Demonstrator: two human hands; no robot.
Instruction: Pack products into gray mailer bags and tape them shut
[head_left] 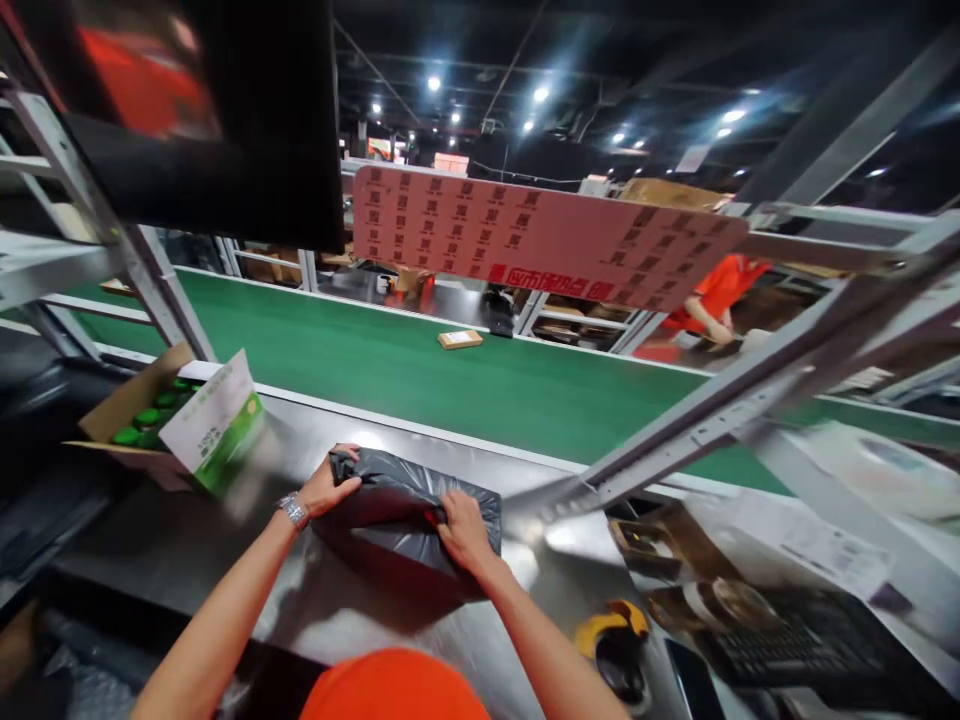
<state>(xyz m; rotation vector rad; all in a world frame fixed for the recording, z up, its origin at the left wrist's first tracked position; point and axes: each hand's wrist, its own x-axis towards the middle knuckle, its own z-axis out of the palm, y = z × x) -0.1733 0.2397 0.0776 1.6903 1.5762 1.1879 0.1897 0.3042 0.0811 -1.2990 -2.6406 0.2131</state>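
Observation:
A black plastic mailing bag (pixel 401 520) with a box-like shape lies on the metal table (pixel 322 620) in front of me. My left hand (pixel 330 485), with a watch at its wrist, grips the bag's upper left edge, thumb against the film. On the right side of its opening, my right hand (pixel 461 525) pinches a fold of the plastic. What is inside the bag cannot be made out. Left of it stands an open carton (pixel 214 425) with several green-capped containers (pixel 150 415).
Behind the table runs a green conveyor belt (pixel 360 345) carrying a small parcel (pixel 460 340). A yellow-and-black handheld device (pixel 615 650), a phone (pixel 691 680), rolls of tape (pixel 720 605) and a keyboard (pixel 795 635) lie at right. A metal post (pixel 675 420) slants upward. Another person (pixel 724 295) is beyond the belt.

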